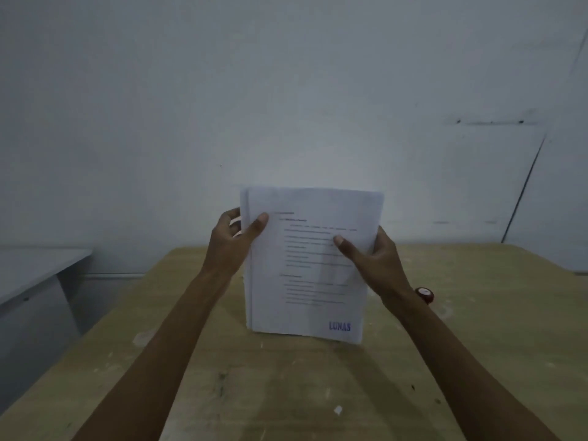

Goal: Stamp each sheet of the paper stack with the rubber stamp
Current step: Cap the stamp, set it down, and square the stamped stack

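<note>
I hold the paper stack (308,275) upright over the wooden table (477,329), its lower edge resting on or just above the tabletop. My left hand (234,243) grips its left edge with the thumb on the front sheet. Gripping the right edge is my right hand (372,259), its thumb across the printed text. The front sheet carries a blue "LUNAS" stamp mark (339,326) at its lower right corner. The rubber stamp (424,294), red with a round top, stands on the table just right of my right wrist, partly hidden by it.
A grey wall rises right behind the table's far edge. At the left stands a lower grey desk (38,275) with a gap between it and the table. A small white paper scrap (338,409) lies near the table's front.
</note>
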